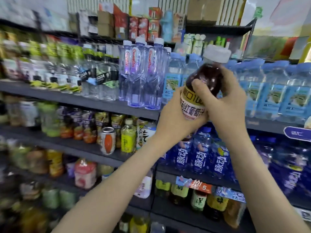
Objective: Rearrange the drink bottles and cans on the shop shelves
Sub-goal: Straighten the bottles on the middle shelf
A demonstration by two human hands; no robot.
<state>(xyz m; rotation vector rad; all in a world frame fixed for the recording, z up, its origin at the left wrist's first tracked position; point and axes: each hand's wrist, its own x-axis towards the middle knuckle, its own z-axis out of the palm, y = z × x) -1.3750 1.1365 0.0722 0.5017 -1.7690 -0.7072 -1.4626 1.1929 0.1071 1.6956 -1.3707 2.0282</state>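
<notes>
i see dark-red plastic juice bottle w/ white cap (209, 76) held off-shelf: l hand (173, 118) curled round its labelled base, r hand (225, 105) gripping the shoulder. cap points up-right, toward blue-label water bottles (269, 98).

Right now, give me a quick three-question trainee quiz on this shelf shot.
1. True or false: nobody is touching the dark juice bottle.
2. Its cap is: A red, B white, C green.
3. Fill in: in the picture, the orange-and-white can sits ____ the yellow bottle.

Key:
1. False: the left hand grips its labelled lower part and the right hand grips its upper body.
2. B.
3. Left of.
</notes>
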